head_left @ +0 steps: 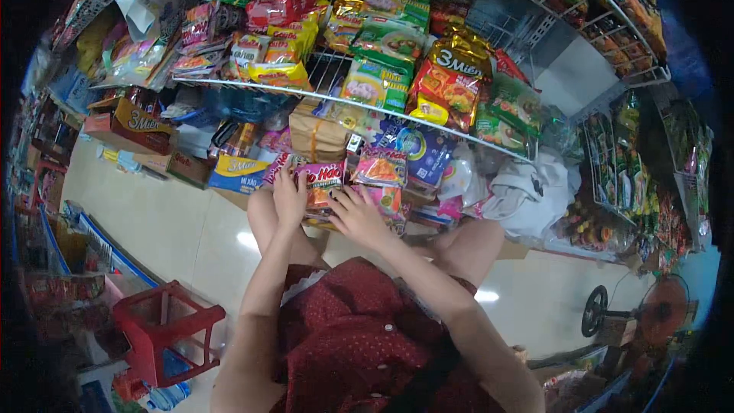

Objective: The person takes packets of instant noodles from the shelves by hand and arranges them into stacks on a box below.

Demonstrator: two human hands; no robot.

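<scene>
In front of my knees, at the foot of the shelf, lie pink and orange packets of instant noodles. My left hand bends its fingers over the left side of one instant noodle packet. On the lower right of that same packet is my right hand, its fingers curled against it and the fingertips pointing left. Both thumbs are hard to make out. Just right of my right hand, another noodle packet leans among more packets.
Above my hands runs a white wire shelf loaded with noodle bags. A blue and yellow carton stands to the left, and a white plastic bag to the right. A red stool and a fan stand lower down.
</scene>
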